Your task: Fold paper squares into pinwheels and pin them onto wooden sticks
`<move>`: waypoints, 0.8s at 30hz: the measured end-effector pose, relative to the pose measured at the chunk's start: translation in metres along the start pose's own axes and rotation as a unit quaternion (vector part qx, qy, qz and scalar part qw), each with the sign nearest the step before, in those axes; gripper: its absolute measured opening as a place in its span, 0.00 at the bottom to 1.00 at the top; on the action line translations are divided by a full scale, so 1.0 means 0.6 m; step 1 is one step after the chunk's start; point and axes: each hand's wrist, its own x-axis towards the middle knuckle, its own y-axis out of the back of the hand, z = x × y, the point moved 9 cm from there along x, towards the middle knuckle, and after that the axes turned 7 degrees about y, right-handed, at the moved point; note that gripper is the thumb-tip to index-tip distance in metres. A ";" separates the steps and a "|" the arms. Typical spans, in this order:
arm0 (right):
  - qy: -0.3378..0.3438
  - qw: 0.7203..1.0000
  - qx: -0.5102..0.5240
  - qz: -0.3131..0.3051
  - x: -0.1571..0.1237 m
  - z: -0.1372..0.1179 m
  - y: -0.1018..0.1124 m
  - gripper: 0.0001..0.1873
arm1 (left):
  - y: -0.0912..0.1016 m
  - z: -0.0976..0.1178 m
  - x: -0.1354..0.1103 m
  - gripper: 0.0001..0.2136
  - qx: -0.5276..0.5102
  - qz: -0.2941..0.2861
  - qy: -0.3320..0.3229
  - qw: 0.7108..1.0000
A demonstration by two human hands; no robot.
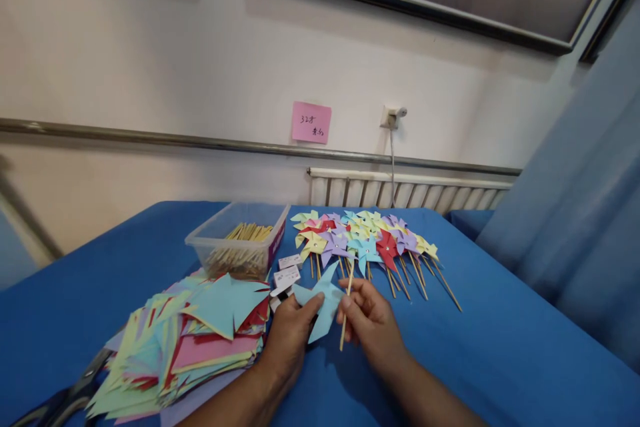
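Note:
Pinched between thumb and fingers of my left hand [293, 327] is a light blue paper pinwheel [327, 297], its blades folded toward the middle. My right hand [370, 320] grips a thin wooden stick [345, 327], held nearly upright beside the pinwheel's right edge. Whether stick and paper are joined I cannot tell. Behind the hands lies a group of pinwheels on sticks [367, 250] in yellow, purple, red and blue. To the left of my left hand sits a pile of cut coloured paper sheets [200, 347].
A clear plastic box [205, 240] of wooden sticks stands behind the paper pile. Small white boxes [287, 277] lie beside it. Dark-handled scissors [75, 390] rest at the left. A blue cloth [500, 347] covers the table; a blue curtain [575, 213] hangs at right.

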 end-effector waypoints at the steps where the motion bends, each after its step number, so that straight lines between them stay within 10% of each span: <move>1: 0.003 1.000 -0.021 -0.012 -0.007 -0.003 -0.007 0.22 | 0.002 0.003 -0.002 0.12 0.006 0.004 -0.003 1.000; 10: -0.050 0.988 -0.088 -0.115 -0.035 0.029 -0.049 0.20 | 0.012 0.030 -0.015 0.12 0.044 0.050 -0.058 0.996; 24: -0.113 0.986 -0.062 -0.103 -0.024 0.073 -0.031 0.26 | 0.006 0.022 -0.017 0.11 0.053 0.045 -0.040 0.997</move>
